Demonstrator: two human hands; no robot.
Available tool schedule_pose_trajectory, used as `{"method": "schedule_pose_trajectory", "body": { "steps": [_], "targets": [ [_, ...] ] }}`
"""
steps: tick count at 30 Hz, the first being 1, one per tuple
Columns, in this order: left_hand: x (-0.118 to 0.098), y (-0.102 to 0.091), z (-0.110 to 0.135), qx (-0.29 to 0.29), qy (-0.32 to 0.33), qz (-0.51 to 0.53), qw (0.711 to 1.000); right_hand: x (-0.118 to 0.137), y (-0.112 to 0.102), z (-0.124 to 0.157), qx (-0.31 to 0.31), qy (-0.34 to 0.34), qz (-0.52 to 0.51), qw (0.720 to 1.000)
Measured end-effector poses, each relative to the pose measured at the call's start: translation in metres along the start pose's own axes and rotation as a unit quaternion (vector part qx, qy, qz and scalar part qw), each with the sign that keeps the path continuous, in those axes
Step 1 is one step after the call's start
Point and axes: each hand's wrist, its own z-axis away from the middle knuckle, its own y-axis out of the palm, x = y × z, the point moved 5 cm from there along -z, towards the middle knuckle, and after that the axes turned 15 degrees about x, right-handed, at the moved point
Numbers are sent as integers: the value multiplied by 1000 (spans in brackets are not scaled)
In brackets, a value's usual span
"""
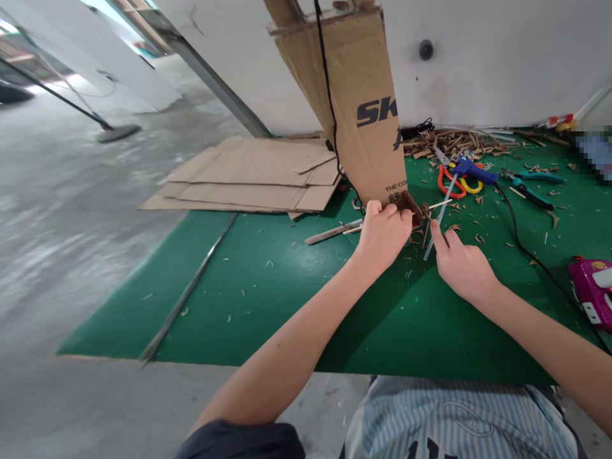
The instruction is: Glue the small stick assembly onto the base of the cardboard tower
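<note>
My left hand (382, 231) is closed in a fist around a small brown cardboard piece (409, 205) at the foot of a tall cardboard box (356, 95) printed with dark letters. My right hand (461, 262) rests just to the right on the green mat (268, 287). Its fingers pinch a thin pale glue stick (442, 210) that runs up toward a blue glue gun (471, 169). Small cardboard scraps lie between the two hands.
Flat cardboard sheets (253, 175) lie at the mat's far left. Orange and yellow scissors (454, 183), teal pliers (533, 185), a wooden stick (335, 231), a black cord (521, 239) and a pink object (593, 290) lie around. A scrap pile (449, 141) sits by the wall.
</note>
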Motion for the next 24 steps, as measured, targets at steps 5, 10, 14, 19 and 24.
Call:
{"method": "schedule_pose_trajectory", "body": {
  "steps": [5, 10, 14, 19, 24],
  "targets": [
    [1, -1, 2, -7, 0, 28, 1000, -4, -6, 3, -97, 4, -15, 995],
    [8, -17, 15, -125, -1, 230, 965, -5, -17, 8, -163, -51, -95, 981],
    [24, -18, 18, -139, 2, 518, 844, -11, -21, 11, -168, -53, -191, 966],
    [28, -13, 11, -65, 45, 723, 686, -13, -19, 10, -129, -65, -275, 951],
    [23, -21, 13, -45, 31, 702, 710, -7, -18, 10, -122, -108, -275, 948]
  ]
}}
